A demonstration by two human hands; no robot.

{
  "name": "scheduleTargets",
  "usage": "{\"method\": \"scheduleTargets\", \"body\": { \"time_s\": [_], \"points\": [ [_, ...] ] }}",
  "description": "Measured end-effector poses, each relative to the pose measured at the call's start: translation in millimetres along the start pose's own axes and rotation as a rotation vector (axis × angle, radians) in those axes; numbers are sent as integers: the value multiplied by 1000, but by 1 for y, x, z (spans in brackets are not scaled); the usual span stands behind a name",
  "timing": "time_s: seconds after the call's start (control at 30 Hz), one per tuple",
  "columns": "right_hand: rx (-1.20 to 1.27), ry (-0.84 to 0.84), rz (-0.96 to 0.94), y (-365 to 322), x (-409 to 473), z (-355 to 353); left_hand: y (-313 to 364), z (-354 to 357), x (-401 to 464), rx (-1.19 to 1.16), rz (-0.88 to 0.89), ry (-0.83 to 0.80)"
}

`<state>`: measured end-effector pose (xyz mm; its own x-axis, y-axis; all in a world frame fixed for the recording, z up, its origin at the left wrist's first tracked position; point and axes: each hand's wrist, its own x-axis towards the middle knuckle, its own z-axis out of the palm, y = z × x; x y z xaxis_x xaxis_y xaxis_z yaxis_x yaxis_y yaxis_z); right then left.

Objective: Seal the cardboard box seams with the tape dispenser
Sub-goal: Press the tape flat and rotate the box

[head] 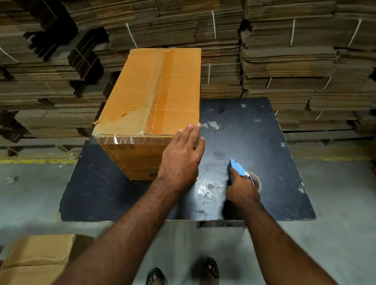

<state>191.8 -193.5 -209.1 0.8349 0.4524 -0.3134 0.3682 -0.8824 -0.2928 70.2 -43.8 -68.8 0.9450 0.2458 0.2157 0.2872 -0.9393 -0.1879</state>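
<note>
Left hand point(183, 157) flat, fingers point(192, 131) straight, right hand point(242, 188) curled gripping

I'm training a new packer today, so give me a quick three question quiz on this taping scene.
1. True or false: tape already runs along the top of the cardboard box.
2. Which hand holds the tape dispenser?
3. Where does the left hand lie: A) flat at the box's near right corner, B) on the floor, C) on the dispenser?

Key: 1 true. 2 the right hand. 3 A.
</note>
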Motion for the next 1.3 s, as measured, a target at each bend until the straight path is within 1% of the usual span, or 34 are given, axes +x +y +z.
{"method": "scheduleTargets", "body": {
  "time_s": [0.03, 0.1, 0.17, 0.2, 0.23, 0.3, 0.33, 0.37, 0.4, 0.47, 0.57, 0.6, 0.63, 0.7, 0.73, 0.77, 0.8, 0.83, 0.9, 0.93, 1.0, 1.1, 1.17, 1.3],
  "points": [
    [18, 32, 14, -6, -7, -10, -1, -1, 0, -26, 13, -29],
    [118, 130, 32, -12, -18, -28, -4, -6, -5, -133, 70, -36],
    [302, 270, 42, -23, -29, -49, -21, -17, -13, -290, 98, 31],
    [389, 360, 22, -32, -36, -61, -33, -24, -19, -367, 75, 102],
    [458, 465, -19, -43, -44, -74, -47, -31, -26, -459, 13, 192],
    [575, 639, -151, -74, -59, -101, -77, -39, -43, -608, -171, 432],
    [610, 681, -228, -93, -67, -112, -95, -37, -51, -647, -281, 538],
    [606, 694, -325, -114, -75, -122, -112, -35, -59, -675, -398, 610],
    [576, 680, -425, -137, -81, -126, -129, -34, -67, -697, -510, 645],
    [471, 597, -610, -185, -91, -122, -157, -31, -81, -759, -697, 654],
    [330, 451, -808, -253, -94, -101, -187, -21, -97, -848, -900, 672],
    [284, 410, -836, -273, -92, -94, -196, -15, -100, -902, -986, 647],
    [239, 377, -850, -289, -88, -88, -204, -8, -103, -985, -1085, 582],
    [160, 334, -824, -316, -82, -79, -215, 2, -105, -1201, -1264, 384],
    [130, 324, -805, -324, -80, -75, -218, 5, -106, -1324, -1322, 265],
    [101, 316, -792, -331, -78, -72, -220, 6, -106, -1456, -1349, 137],
    [71, 311, -780, -335, -79, -70, -220, 5, -107, -1596, -1346, 19],
    [46, 301, -765, -337, -78, -67, -219, 4, -107, -1714, -1316, -64],
    [20, 277, -746, -337, -76, -61, -217, 5, -106, -1842, -1243, -122],
    [10, 267, -741, -336, -76, -58, -216, 6, -106, -1885, -1230, -108],
    [4, 249, -731, -333, -75, -53, -215, 8, -105, -1935, -1229, -31],
    [6, 259, -728, -333, -73, -52, -217, 9, -104, -1982, -1218, 64],
    [7, 296, -732, -336, -75, -53, -220, 10, -104, -2003, -1206, 105],
    [-10, 395, -750, -339, -81, -49, -221, 19, -103, -1955, -1149, 186]
  ]
}}
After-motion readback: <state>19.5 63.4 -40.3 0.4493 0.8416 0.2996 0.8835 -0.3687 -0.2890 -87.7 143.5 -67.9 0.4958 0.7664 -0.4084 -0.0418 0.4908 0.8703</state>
